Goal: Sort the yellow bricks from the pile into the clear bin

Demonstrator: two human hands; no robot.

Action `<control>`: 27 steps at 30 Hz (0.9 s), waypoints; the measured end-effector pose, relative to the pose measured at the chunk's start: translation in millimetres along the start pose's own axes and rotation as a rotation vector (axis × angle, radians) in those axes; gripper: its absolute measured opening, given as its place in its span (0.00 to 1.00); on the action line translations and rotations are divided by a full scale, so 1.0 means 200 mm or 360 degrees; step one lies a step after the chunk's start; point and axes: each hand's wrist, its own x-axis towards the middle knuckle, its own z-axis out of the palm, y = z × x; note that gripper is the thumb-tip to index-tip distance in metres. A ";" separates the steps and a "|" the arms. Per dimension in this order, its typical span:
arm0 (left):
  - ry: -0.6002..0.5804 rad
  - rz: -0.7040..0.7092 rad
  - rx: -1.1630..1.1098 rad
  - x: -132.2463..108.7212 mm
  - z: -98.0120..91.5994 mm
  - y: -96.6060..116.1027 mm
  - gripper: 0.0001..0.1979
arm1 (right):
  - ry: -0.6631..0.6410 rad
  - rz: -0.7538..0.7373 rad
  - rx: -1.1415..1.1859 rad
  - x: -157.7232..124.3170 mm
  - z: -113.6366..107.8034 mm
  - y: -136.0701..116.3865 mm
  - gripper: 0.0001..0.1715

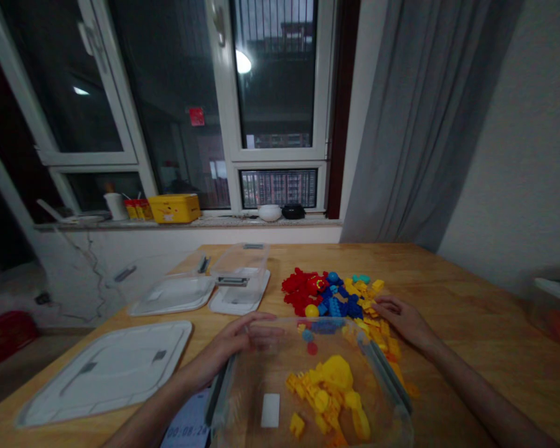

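A clear plastic bin [242,379] stands at the table's near edge with several yellow bricks [329,389] inside. My left hand [242,339] lies on the bin's far left rim, fingers curled over the edge. My right hand [399,317] rests palm down on the yellow bricks at the right side of a pile of red, blue and yellow bricks [331,292] behind the bin. Its fingers bend slightly on the bricks; whether they grip one is hidden.
A large white lid [107,370] lies at the left. Two smaller lids [172,294] and a small clear box [240,270] sit further back. A phone [189,426] lies beside the bin. A yellow tin [174,208] and bowls stand on the windowsill. A grey curtain [415,124] hangs at the right.
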 end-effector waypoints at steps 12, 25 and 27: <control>-0.0026 -0.0027 -0.0007 -0.01 0.02 0.03 0.25 | 0.0022 -0.0047 -0.0073 -0.03 0.01 -0.08 0.28; 0.0017 -0.0037 0.0003 -0.01 0.02 0.03 0.26 | -0.0028 -0.0177 -0.0171 -0.04 0.00 -0.04 0.24; 0.0050 -0.0021 0.0028 -0.01 0.02 0.03 0.25 | -0.0032 -0.0192 -0.0202 -0.04 0.00 -0.05 0.27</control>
